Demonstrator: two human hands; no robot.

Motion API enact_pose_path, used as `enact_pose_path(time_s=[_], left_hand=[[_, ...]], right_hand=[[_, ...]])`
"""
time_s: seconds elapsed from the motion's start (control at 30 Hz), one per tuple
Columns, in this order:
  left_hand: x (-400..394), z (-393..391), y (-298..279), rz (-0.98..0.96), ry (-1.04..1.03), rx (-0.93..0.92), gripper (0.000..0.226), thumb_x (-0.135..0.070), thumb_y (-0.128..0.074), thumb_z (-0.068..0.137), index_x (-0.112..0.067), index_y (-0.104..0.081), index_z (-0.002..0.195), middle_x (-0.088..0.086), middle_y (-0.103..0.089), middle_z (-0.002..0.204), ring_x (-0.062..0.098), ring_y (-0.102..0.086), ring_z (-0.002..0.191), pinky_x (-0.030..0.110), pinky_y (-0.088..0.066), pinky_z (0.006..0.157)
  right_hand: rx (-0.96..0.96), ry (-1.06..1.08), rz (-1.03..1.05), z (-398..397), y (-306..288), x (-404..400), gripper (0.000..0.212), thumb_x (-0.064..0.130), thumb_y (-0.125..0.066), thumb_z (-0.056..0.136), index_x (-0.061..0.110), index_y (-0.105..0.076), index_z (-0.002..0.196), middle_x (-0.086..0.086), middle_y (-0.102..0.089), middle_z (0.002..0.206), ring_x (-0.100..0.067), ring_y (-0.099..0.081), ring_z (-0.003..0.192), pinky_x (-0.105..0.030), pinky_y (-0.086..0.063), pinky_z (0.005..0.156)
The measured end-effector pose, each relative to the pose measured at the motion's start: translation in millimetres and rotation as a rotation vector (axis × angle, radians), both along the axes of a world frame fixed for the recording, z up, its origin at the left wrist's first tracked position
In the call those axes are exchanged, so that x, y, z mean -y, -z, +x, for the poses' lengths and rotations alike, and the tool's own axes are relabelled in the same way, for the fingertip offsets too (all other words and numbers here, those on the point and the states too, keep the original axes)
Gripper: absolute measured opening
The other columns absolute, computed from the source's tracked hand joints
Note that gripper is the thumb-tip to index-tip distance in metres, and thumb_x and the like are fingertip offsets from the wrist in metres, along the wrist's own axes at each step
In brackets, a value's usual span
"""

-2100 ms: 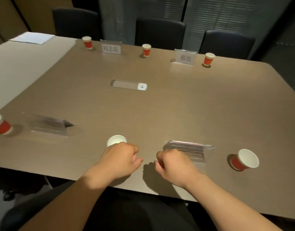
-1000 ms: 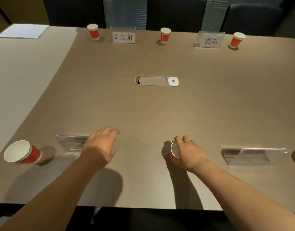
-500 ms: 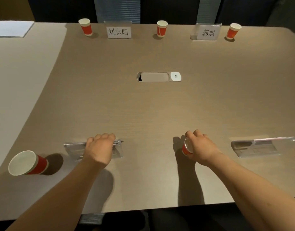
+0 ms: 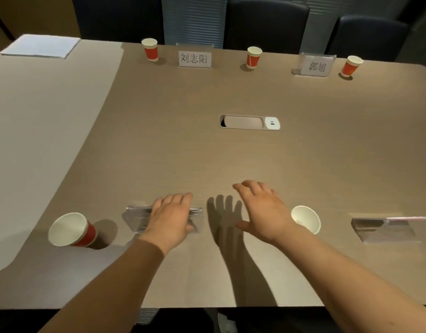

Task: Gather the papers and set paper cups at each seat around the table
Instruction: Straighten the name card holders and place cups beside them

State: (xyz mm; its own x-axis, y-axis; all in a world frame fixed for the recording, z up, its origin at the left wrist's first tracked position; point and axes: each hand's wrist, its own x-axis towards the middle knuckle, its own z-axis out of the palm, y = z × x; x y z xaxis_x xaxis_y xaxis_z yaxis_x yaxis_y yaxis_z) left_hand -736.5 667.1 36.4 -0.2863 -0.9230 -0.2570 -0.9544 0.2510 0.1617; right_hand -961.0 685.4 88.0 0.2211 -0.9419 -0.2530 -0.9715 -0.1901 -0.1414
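A red paper cup with a white inside point(image 4: 305, 218) stands near the table's front edge. Just left of it my right hand point(image 4: 262, 212) hovers with fingers spread, holding nothing. My left hand point(image 4: 170, 219) lies over a clear acrylic name stand point(image 4: 137, 221), fingers curled over its top edge and thumb on the near side. Another red cup point(image 4: 71, 229) stands at the near left. Three red cups point(image 4: 150, 49) point(image 4: 253, 57) point(image 4: 351, 66) line the far edge. A stack of white papers point(image 4: 40, 46) lies at the far left corner.
Two name cards point(image 4: 194, 58) point(image 4: 315, 66) stand between the far cups. A second clear stand point(image 4: 387, 229) sits at the near right. A cable hatch point(image 4: 249, 122) lies in the table's middle. Dark chairs point(image 4: 267, 22) point(image 4: 368, 37) stand behind the far edge.
My right hand has let go of the cup, which now stands on the table, and has moved left with fingers spread. My left hand stays on the clear stand.
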Motion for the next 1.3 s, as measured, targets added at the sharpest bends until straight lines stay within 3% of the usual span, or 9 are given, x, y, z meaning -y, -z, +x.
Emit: enact_pose_path(time_s=[0.27,0.37,0.47,0.57,0.7,0.8,0.9,1.13,1.3], left_hand=[[-7.9,140.2,-48.3,-0.145,-0.102,-0.002,0.062,-0.055,-0.06,0.084,-0.026,-0.042,0.136,0.0,-0.049,0.137,0.023,-0.044,0.127,0.04,-0.035,0.107],[-2.5,180.9,-40.4,0.013,-0.185,0.141,0.086,-0.073,-0.054,0.075,-0.028,-0.03,0.143,0.005,-0.035,0.149,0.033,-0.038,0.133,0.048,-0.04,0.104],[2.7,204.2,-23.0,0.251,-0.288,0.126,0.105,-0.08,-0.057,0.065,-0.035,-0.014,0.149,0.006,-0.018,0.155,0.04,-0.032,0.138,0.054,-0.046,0.1],[2.0,213.5,-3.9,0.32,-0.265,0.12,0.092,-0.067,-0.067,0.07,-0.028,-0.025,0.142,0.008,-0.03,0.141,0.037,-0.044,0.129,0.046,-0.049,0.098],[8.3,217.7,7.4,0.188,-0.123,0.093,0.052,-0.031,-0.068,0.083,-0.023,-0.041,0.127,0.007,-0.039,0.13,0.033,-0.047,0.117,0.037,-0.045,0.091],[21.1,224.8,9.7,0.109,-0.015,0.069,0.061,-0.011,-0.066,0.079,-0.036,-0.039,0.128,0.001,-0.036,0.132,0.028,-0.041,0.118,0.035,-0.039,0.095],[29.2,231.4,9.3,0.097,0.008,0.036,0.067,-0.017,-0.069,0.077,-0.042,-0.036,0.13,-0.002,-0.034,0.133,0.026,-0.039,0.121,0.037,-0.037,0.1],[32.9,236.1,10.9,0.08,0.048,0.038,0.044,-0.018,-0.063,0.083,-0.026,-0.044,0.122,-0.001,-0.039,0.134,0.026,-0.04,0.119,0.033,-0.038,0.097],[27.7,236.1,1.3,0.133,0.052,0.056,0.085,-0.038,-0.074,0.072,-0.04,-0.025,0.142,-0.001,-0.021,0.152,0.03,-0.02,0.141,0.041,-0.021,0.114]], right_hand=[[-0.023,-0.046,0.067,157.8,18.1,24.4,0.075,0.041,-0.067,0.086,0.021,-0.033,0.149,-0.003,-0.043,0.151,-0.028,-0.038,0.14,-0.044,-0.024,0.119],[-0.083,0.0,0.16,191.4,33.6,33.4,0.078,0.036,-0.07,0.084,0.024,-0.031,0.15,-0.001,-0.042,0.152,-0.028,-0.036,0.141,-0.049,-0.017,0.122],[-0.113,0.071,0.2,205.7,49.0,36.9,0.066,0.031,-0.07,0.083,0.028,-0.04,0.143,-0.001,-0.051,0.142,-0.029,-0.044,0.134,-0.05,-0.022,0.118],[-0.165,0.086,0.193,210.2,53.2,36.9,0.049,0.028,-0.067,0.084,0.029,-0.05,0.129,-0.001,-0.061,0.127,-0.028,-0.053,0.121,-0.045,-0.034,0.104],[-0.167,0.085,0.197,208.5,54.0,40.9,0.044,0.027,-0.066,0.086,0.029,-0.051,0.127,-0.001,-0.063,0.122,-0.026,-0.056,0.115,-0.041,-0.039,0.095],[-0.183,0.073,0.188,207.4,55.2,42.2,0.048,0.028,-0.066,0.087,0.029,-0.048,0.132,-0.001,-0.061,0.125,-0.027,-0.056,0.117,-0.041,-0.039,0.095],[-0.193,0.071,0.19,207.6,57.2,41.0,0.048,0.027,-0.066,0.087,0.027,-0.048,0.131,-0.001,-0.061,0.125,-0.027,-0.055,0.117,-0.041,-0.039,0.094],[-0.192,0.051,0.175,206.9,59.2,41.0,0.045,0.027,-0.066,0.088,0.027,-0.048,0.129,-0.001,-0.062,0.124,-0.027,-0.056,0.116,-0.041,-0.04,0.093],[-0.171,0.062,0.184,208.1,57.2,39.8,0.052,0.03,-0.068,0.086,0.027,-0.046,0.133,-0.001,-0.06,0.126,-0.027,-0.054,0.118,-0.042,-0.04,0.095]])
